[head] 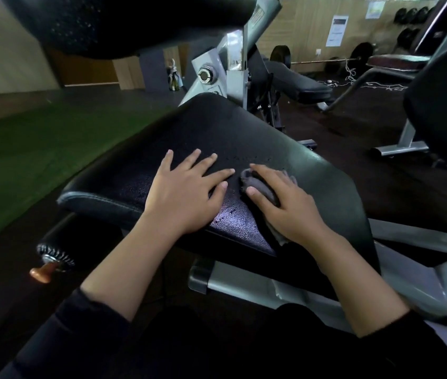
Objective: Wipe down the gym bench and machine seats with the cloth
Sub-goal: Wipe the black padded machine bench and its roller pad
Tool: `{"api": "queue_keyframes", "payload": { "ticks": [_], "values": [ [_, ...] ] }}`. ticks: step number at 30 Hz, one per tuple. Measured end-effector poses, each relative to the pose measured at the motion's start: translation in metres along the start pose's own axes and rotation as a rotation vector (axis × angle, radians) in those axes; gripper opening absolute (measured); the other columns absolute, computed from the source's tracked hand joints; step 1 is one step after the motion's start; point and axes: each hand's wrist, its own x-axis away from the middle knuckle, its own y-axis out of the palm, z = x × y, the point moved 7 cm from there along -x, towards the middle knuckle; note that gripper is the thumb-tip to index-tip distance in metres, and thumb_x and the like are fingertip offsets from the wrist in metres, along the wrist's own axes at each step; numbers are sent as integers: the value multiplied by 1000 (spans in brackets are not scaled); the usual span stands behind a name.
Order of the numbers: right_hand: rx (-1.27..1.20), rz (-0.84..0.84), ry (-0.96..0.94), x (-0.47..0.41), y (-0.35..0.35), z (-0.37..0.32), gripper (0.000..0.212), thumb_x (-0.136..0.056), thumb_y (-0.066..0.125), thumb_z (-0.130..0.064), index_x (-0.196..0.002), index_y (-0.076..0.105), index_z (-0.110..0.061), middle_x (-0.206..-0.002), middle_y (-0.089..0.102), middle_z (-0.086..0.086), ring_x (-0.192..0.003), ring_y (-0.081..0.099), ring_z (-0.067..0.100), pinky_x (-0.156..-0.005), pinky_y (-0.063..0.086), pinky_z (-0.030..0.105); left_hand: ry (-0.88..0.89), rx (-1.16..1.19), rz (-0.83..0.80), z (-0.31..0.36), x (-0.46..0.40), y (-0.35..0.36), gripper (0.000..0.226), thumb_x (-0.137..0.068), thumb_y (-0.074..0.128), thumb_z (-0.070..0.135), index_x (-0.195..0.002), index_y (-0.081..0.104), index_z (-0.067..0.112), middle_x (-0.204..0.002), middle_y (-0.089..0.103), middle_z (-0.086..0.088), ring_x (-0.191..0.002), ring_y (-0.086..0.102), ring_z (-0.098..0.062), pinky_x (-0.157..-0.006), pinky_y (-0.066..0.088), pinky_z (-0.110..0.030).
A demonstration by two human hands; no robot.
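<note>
The fingers (260,170) of the right hand (285,203) lie over a bunched grey cloth (257,184), the thumb and forefinger curled round its front fold, so the hand both grips it and presses it down onto the black padded bench (244,127). The cloth sits near the middle of the pad, slightly toward the near edge, and a tail of it shows behind the wrist at the pad's front lip. Just beside it, the left hand (186,192) rests flat on the pad with its fingers (197,160) spread and straight, holding nothing; its forefinger tip comes close to the cloth but I cannot tell whether it touches.

The cloth looks soft, light and limp, so it will likely crumple and slide out from under a loose palm. It seems best taken as it is, gathered in a wad under the palm with the thumb pinning one fold. The pad's pebbled vinyl appears smooth and faintly sheened near the front, so the cloth should glide easily; the cushion probably gives a little under pressure.

Beyond the hands, a second dark pad (124,23) hangs above, carried by a grey metal frame (233,64). Further off stand another bench (298,83) and a loaded barbell (326,61) on dark flooring, with green turf (39,149) to the left.
</note>
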Motion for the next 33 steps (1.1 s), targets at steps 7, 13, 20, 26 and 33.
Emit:
{"api": "queue_keyframes", "payload": {
  "ticks": [7, 13, 20, 26, 33],
  "values": [
    [38, -73, -413, 59, 4, -30, 45, -94, 47, -52, -137, 47, -39, -149, 37, -11, -142, 27, 12, -112, 33, 43, -42, 4, -5, -6, 1, 0, 47, -101, 17, 48, -147, 20, 50, -161, 12, 12, -150, 3, -16, -118, 0, -53],
    [-132, -51, -268, 31, -22, 37, 39, -91, 50, -47, -128, 54, -35, -140, 49, -9, -136, 38, 7, -113, 30, 38, -54, -36, 0, -4, 3, 2, 50, -98, 14, 56, -147, 17, 52, -161, 11, 13, -150, 3, -16, -118, -1, -54],
    [-13, -54, -284, 16, 5, -16, 46, -90, 44, -59, -131, 52, -41, -144, 43, -15, -138, 32, 4, -108, 38, 34, -59, -29, 1, -3, 2, 2, 48, -100, 13, 49, -148, 16, 51, -161, 10, 13, -149, 3, -16, -118, 0, -53],
    [-63, -161, -509, 60, -8, -9, 41, -93, 58, -38, -131, 56, -25, -146, 42, -5, -141, 32, 14, -113, 32, 43, -53, -23, 23, -5, 4, 0, 48, -100, 15, 49, -148, 18, 50, -161, 13, 13, -149, 6, -16, -118, 1, -53],
    [-105, -59, -311, 1, -12, 20, 40, -91, 49, -50, -128, 53, -35, -138, 51, -10, -135, 39, 5, -111, 33, 40, -59, -19, 26, -3, 4, 2, 48, -100, 14, 49, -148, 18, 50, -161, 12, 12, -149, 5, -16, -118, 1, -53]
  ]
}}
